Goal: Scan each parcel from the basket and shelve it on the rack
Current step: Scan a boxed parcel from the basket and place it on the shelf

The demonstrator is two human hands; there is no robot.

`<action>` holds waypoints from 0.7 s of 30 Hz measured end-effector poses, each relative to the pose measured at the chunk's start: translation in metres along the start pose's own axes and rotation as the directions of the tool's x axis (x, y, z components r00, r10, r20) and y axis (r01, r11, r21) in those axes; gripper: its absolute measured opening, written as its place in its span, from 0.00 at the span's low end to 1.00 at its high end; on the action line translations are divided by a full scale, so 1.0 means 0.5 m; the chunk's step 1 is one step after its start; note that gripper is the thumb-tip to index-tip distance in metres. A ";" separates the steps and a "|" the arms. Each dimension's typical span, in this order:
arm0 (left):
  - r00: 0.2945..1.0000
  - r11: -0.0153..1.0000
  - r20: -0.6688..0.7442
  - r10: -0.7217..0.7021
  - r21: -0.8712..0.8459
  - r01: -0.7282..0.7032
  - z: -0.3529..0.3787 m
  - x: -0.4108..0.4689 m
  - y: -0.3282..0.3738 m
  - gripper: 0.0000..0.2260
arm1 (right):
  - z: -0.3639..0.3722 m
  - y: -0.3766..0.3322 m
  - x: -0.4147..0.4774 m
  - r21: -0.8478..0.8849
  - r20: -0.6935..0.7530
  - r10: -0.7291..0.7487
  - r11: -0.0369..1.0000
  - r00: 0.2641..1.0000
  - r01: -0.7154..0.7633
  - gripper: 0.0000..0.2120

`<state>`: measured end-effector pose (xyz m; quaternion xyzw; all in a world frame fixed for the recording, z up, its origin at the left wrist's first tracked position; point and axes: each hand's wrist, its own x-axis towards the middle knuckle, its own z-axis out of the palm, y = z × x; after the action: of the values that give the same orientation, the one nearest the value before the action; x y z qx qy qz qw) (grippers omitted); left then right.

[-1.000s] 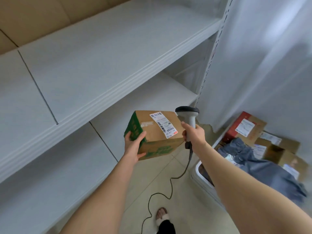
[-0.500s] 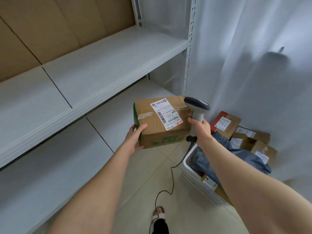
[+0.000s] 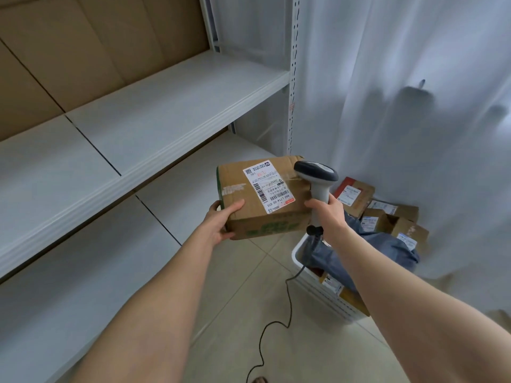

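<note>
My left hand (image 3: 221,221) grips the near left corner of a brown cardboard parcel (image 3: 249,214) with green print and a white shipping label (image 3: 268,186) on top. My right hand (image 3: 327,214) holds a grey and white handheld scanner (image 3: 316,176) by its handle, its head right beside the parcel's right edge, over the label side. The white basket (image 3: 300,258) stands on the floor at the lower right, holding several more boxes (image 3: 354,194) and a grey mailing bag (image 3: 387,247). The white rack's shelves (image 3: 171,106) stretch across the left.
The scanner's black cable (image 3: 287,305) trails down over the tiled floor. A white curtain (image 3: 401,92) hangs behind the basket on the right. The rack's perforated upright (image 3: 293,78) stands between shelf and curtain. Brown cardboard backing (image 3: 83,37) lines the rack's rear.
The view has swung right and up, showing more of the curtain. The parcel's labelled top has tilted toward me, and the scanner stays at its right edge.
</note>
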<state>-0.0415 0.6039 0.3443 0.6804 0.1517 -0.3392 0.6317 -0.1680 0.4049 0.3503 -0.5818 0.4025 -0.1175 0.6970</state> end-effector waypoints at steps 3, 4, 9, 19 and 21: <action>1.000 1.000 0.006 0.024 0.010 -0.024 -0.004 -0.002 0.012 0.39 | 0.001 0.007 -0.013 -0.055 -0.009 -0.028 0.998 1.000 0.027 0.15; 1.000 0.999 -0.002 0.030 0.013 -0.030 -0.006 -0.001 0.014 0.39 | 0.001 0.009 -0.017 -0.070 -0.014 -0.039 0.997 0.999 0.038 0.15; 0.999 0.999 -0.035 0.040 -0.003 -0.040 -0.019 0.006 0.019 0.39 | -0.006 0.011 -0.038 -0.093 0.101 -0.044 0.994 0.994 0.053 0.12; 0.999 0.999 -0.037 0.023 -0.025 -0.024 -0.038 0.008 0.025 0.37 | 0.003 -0.021 -0.060 -0.275 0.280 0.049 0.961 0.959 0.031 0.06; 0.999 1.000 -0.039 0.024 -0.015 -0.024 -0.042 0.006 0.027 0.37 | 0.007 -0.027 -0.064 -0.272 0.285 0.027 0.961 0.958 0.053 0.08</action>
<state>-0.0251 0.6212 0.3522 0.6836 0.1583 -0.3172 0.6380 -0.1823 0.4239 0.3762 -0.6869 0.3060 0.0207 0.6589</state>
